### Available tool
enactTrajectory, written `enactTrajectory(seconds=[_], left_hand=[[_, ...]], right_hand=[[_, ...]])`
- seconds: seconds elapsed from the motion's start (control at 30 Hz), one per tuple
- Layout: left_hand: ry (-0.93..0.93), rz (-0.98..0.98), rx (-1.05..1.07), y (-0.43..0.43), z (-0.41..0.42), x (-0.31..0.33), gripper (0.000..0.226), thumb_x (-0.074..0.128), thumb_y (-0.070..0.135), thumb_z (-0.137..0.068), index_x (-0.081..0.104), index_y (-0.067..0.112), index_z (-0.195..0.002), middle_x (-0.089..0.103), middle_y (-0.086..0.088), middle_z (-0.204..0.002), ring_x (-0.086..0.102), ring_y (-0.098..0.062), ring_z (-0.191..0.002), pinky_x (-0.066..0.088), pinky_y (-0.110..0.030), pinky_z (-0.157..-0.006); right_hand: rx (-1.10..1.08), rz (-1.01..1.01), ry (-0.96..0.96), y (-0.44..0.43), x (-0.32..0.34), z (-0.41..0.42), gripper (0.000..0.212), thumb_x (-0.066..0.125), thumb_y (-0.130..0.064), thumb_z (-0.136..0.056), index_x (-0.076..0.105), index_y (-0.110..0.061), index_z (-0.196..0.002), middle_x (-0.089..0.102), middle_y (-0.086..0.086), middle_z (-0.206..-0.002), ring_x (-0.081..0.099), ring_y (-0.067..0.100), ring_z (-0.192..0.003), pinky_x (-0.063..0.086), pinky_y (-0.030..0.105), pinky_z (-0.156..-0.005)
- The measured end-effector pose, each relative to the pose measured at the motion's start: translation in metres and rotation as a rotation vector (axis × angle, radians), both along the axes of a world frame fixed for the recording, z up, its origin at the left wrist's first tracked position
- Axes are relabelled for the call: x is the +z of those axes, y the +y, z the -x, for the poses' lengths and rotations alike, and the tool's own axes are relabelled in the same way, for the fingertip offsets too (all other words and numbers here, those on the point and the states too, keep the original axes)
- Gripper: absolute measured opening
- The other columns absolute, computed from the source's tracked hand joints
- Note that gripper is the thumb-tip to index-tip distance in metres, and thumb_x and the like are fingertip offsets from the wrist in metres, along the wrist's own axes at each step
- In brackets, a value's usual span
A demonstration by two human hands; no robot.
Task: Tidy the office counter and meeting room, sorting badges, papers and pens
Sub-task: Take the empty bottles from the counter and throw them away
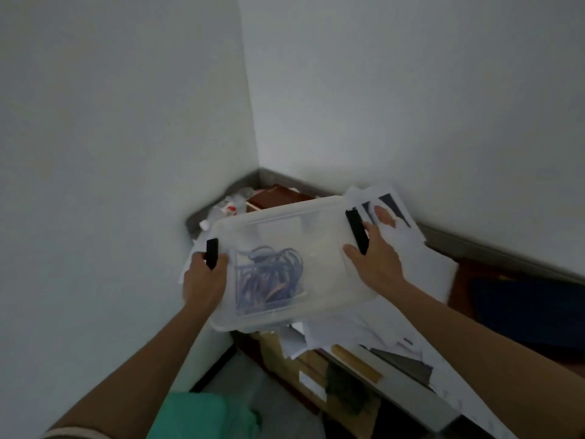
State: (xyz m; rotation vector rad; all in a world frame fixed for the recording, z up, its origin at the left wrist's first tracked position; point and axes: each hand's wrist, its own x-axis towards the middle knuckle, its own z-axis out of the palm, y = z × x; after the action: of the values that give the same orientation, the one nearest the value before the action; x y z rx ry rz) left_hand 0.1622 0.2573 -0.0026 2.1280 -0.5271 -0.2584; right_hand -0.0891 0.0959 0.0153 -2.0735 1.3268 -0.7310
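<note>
I hold a clear lidded plastic box (pixel 319 236) above the cluttered counter in the room's corner. Blue lanyards (pixel 272 277) lie tangled inside it, seen through the lid. My left hand (pixel 204 280) grips the box's left end, fingers curled by the black clip (pixel 212 253). At the right end, my right hand (pixel 375 258) grips the box with its thumb on the lid, next to the other black clip (pixel 357 231). Loose white papers (pixel 421 267) spread under and to the right of the box.
The wooden counter (pixel 465 280) runs along the right wall, with a dark blue folder (pixel 531 312) on it. A brown box (pixel 278 194) and small white bottles (pixel 228 210) fill the far corner. Envelopes and a stacked pile of papers (pixel 357 356) lie near the counter's front edge.
</note>
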Motion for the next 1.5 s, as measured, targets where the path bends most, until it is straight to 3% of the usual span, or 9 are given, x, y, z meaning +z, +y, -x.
enactTrajectory(seconds=[0.17,0.3,0.5,0.6,0.73,0.9,1.1,1.23,1.5], left_hand=[[0.007,-0.089,0.216,0.112,-0.045,-0.019,0.041,0.055,0.039,-0.092,0.050,0.008,-0.118,0.062,-0.014,-0.104,0.054,-0.025,-0.083,0.045,-0.034,-0.072],[0.054,-0.167,0.349,0.190,-0.071,-0.043,0.045,0.057,0.039,-0.090,0.050,0.009,-0.122,0.063,-0.015,-0.104,0.059,-0.030,-0.087,0.051,-0.038,-0.076],[0.228,-0.313,0.381,0.277,-0.106,-0.105,0.041,0.057,0.035,-0.090,0.049,0.009,-0.121,0.060,-0.011,-0.093,0.059,-0.028,-0.081,0.051,-0.037,-0.073],[0.343,-0.383,0.354,0.305,-0.121,-0.142,0.042,0.060,0.027,-0.088,0.048,0.008,-0.124,0.060,-0.012,-0.097,0.058,-0.028,-0.084,0.051,-0.036,-0.074],[0.500,-0.419,0.343,0.332,-0.130,-0.191,0.046,0.061,0.017,-0.085,0.046,0.005,-0.127,0.060,-0.015,-0.104,0.059,-0.031,-0.091,0.053,-0.041,-0.081],[0.601,-0.425,0.367,0.344,-0.138,-0.254,0.058,0.059,0.004,-0.082,0.039,0.005,-0.137,0.059,-0.022,-0.117,0.059,-0.037,-0.100,0.051,-0.042,-0.084],[0.735,-0.405,0.504,0.341,-0.144,-0.329,0.059,0.062,0.004,-0.079,0.038,0.010,-0.133,0.059,-0.019,-0.114,0.058,-0.038,-0.101,0.052,-0.047,-0.086],[0.781,-0.427,0.553,0.340,-0.142,-0.375,0.066,0.066,0.013,-0.069,0.038,0.015,-0.129,0.059,-0.016,-0.112,0.059,-0.039,-0.099,0.053,-0.053,-0.085],[0.774,-0.494,0.569,0.336,-0.136,-0.416,0.066,0.063,0.000,-0.074,0.036,0.012,-0.134,0.057,-0.020,-0.115,0.056,-0.040,-0.105,0.051,-0.052,-0.087]], right_hand=[[0.267,-0.063,0.114,0.054,-0.026,-0.086,0.066,0.057,-0.041,-0.092,0.028,-0.021,-0.147,0.053,0.006,-0.136,0.055,0.028,-0.118,0.044,0.041,-0.097],[0.448,-0.109,0.234,0.096,-0.058,-0.146,0.068,0.057,-0.042,-0.092,0.026,-0.019,-0.148,0.055,0.007,-0.133,0.057,0.028,-0.114,0.047,0.039,-0.094],[0.658,-0.241,0.374,0.149,-0.129,-0.217,0.075,0.062,-0.038,-0.088,0.021,-0.025,-0.149,0.053,0.007,-0.135,0.055,0.026,-0.118,0.044,0.032,-0.093],[0.751,-0.346,0.446,0.163,-0.189,-0.246,0.092,0.060,-0.051,-0.077,0.008,-0.036,-0.152,0.050,0.003,-0.140,0.055,0.024,-0.121,0.048,0.035,-0.096],[0.818,-0.358,0.526,0.185,-0.242,-0.269,0.086,0.062,-0.025,-0.085,0.010,-0.027,-0.154,0.042,0.004,-0.145,0.049,0.027,-0.126,0.046,0.042,-0.100],[0.872,-0.391,0.706,0.198,-0.293,-0.303,0.090,0.061,-0.015,-0.088,0.003,-0.029,-0.154,0.054,0.013,-0.133,0.061,0.031,-0.101,0.048,0.033,-0.071],[0.892,-0.412,0.793,0.205,-0.374,-0.337,0.100,0.068,-0.024,-0.081,-0.001,-0.040,-0.151,0.055,0.017,-0.128,0.060,0.035,-0.103,0.054,0.048,-0.084],[0.901,-0.411,0.865,0.207,-0.420,-0.348,0.102,0.068,-0.026,-0.080,-0.005,-0.046,-0.148,0.055,0.016,-0.125,0.060,0.034,-0.101,0.054,0.047,-0.084],[0.927,-0.379,0.891,0.199,-0.461,-0.342,0.103,0.070,-0.032,-0.082,-0.008,-0.046,-0.149,0.050,0.014,-0.133,0.058,0.034,-0.106,0.052,0.044,-0.086]])
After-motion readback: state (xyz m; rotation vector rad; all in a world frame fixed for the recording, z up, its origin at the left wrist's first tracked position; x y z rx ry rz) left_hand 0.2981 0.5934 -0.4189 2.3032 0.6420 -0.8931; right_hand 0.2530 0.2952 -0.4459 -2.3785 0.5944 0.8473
